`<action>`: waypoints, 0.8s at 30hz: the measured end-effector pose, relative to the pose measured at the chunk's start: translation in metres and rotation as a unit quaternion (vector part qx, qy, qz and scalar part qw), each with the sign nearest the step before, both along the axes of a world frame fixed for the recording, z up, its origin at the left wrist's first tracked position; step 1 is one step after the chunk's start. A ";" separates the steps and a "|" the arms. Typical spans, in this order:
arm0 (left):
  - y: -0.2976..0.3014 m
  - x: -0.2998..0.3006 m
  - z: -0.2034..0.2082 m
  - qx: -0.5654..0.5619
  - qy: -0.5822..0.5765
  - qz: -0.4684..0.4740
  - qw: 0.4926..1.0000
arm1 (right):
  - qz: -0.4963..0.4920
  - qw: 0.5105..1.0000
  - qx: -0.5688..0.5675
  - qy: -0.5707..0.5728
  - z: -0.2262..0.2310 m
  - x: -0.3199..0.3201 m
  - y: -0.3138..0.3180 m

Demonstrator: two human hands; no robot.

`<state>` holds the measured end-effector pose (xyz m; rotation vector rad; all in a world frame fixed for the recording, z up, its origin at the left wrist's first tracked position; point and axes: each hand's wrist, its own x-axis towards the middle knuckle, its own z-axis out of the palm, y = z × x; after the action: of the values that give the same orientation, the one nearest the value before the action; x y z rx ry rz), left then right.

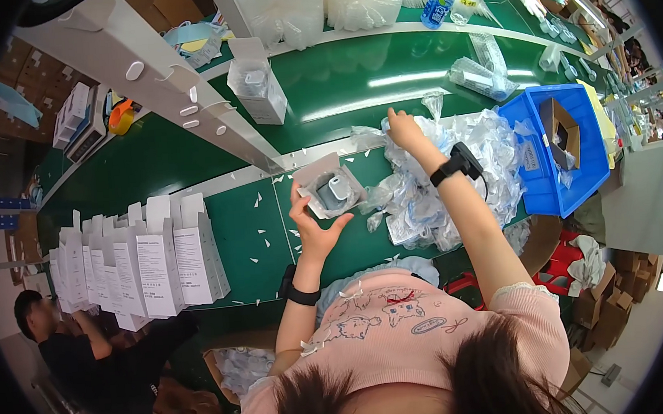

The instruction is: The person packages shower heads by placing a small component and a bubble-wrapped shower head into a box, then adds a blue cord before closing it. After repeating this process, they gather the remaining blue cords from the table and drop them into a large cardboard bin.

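My left hand (pixel 314 227) is wrapped round an open white cardboard box (pixel 318 169), thumb along its near side and fingers on its left. Inside the box sits a light grey and white device (pixel 336 190). My right hand (pixel 406 133) is at the far left edge of a heap of clear plastic bags (pixel 452 175) with small whitish parts in them. Its fingers are curled in and appear to pinch a clear plastic bag (pixel 370 136); the fingertips are partly hidden.
A row of upright white boxes (pixel 159 265) stands at left. Another open box (pixel 258 85) with a device is beyond the metal post (pixel 177 87). A blue bin (pixel 554 141) borders the heap at right. Two bottles (pixel 440 3) stand far back; white scraps dot the green table (pixel 245 236).
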<state>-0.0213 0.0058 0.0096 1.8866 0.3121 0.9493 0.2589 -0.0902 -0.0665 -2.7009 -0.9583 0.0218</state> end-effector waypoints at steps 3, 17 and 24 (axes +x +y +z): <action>0.005 -0.003 0.032 0.066 0.097 0.045 0.992 | 0.003 0.996 -0.069 0.060 -0.013 0.006 0.000; 0.023 0.005 0.044 -0.044 0.131 0.133 0.982 | 0.056 0.923 0.345 0.159 0.122 -0.056 -0.031; 0.031 0.011 0.040 -0.094 0.130 0.149 0.976 | 0.230 0.864 0.424 0.145 0.197 -0.122 -0.021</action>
<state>-0.0104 0.0372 0.0496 1.8188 0.8336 0.8322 0.1364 -0.1115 0.1302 -1.5796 -1.1409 0.0788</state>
